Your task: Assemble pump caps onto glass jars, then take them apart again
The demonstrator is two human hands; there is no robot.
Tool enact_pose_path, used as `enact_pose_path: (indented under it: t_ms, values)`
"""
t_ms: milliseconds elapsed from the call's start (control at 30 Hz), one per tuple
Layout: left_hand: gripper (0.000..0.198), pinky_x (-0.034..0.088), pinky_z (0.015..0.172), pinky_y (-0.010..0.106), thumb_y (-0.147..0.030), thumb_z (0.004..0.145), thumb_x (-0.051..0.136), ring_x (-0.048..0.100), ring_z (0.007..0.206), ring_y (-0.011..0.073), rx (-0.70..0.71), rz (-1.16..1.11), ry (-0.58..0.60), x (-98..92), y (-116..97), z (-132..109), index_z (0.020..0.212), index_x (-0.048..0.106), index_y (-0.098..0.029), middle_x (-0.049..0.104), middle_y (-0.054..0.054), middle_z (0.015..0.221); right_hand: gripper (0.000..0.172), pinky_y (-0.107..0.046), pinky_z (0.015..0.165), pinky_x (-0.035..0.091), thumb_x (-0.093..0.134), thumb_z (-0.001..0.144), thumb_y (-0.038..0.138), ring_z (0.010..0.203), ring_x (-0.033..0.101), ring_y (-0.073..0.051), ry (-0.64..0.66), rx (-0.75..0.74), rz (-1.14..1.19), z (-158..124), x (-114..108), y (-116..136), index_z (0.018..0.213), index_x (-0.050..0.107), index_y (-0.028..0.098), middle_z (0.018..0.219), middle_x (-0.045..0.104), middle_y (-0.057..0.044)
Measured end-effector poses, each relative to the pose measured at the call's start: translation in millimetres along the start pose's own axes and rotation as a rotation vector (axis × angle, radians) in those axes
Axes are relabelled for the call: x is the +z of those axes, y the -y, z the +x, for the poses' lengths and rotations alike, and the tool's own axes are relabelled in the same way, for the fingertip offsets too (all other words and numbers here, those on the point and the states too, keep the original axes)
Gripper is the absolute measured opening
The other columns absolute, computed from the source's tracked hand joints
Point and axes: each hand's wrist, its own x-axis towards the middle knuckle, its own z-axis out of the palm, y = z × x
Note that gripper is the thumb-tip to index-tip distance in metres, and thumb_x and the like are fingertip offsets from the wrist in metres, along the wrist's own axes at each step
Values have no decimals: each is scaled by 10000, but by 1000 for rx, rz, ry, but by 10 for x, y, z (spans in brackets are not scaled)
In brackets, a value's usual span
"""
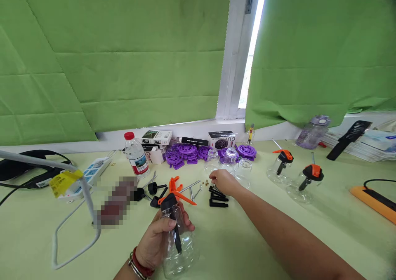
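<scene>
My left hand (156,232) is wrapped round a clear dispenser bottle (182,255), tilted slightly, with a black top and a black tube inside its neck. An orange lever (186,198) sticks out at that top. My right hand (225,182) reaches across the table, fingertips drawn together and pointing down among small parts; what they pinch, if anything, is hidden. Just below it lie several black tubes (218,203). Small brass pieces (207,182) are left of its fingers. Behind it stand clear topless bottles (244,170). Metal rods (192,193) and black caps (152,188) lie left of the brass pieces.
Purple plastic reels (187,151) and small boxes (156,137) line the back. A water bottle (138,158) stands left, behind a white bent-tube stand (89,197). Two bottles with black-and-orange tops (313,172) stand right, near an orange-edged device (374,205).
</scene>
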Motion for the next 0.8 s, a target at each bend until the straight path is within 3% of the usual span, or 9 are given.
enact_pose_path:
  t_ms: [233, 633, 800]
  values:
    - [304, 432, 831, 427, -147, 637, 601, 639, 798, 254, 18, -19, -8, -27, -7, 6, 938, 635, -132, 679, 93, 820, 278, -216, 620, 409, 629, 709, 100, 767, 624, -166, 45, 34, 55, 231, 99, 94, 970, 690, 173, 858, 699, -67]
    - [308, 441, 784, 402, -154, 617, 610, 647, 790, 274, -5, 11, -3, 10, -29, -4, 923, 638, -130, 685, 100, 804, 226, -224, 613, 421, 571, 698, 68, 741, 633, -166, 45, -45, 92, 223, 144, 178, 821, 722, 181, 799, 721, -50]
    - [324, 435, 802, 423, -152, 634, 591, 643, 807, 278, -1, 14, 9, -18, -19, -1, 954, 633, -130, 683, 104, 824, 283, -234, 642, 444, 530, 744, 88, 736, 634, -165, 5, -84, 123, 191, 82, 136, 944, 702, 189, 827, 715, -47]
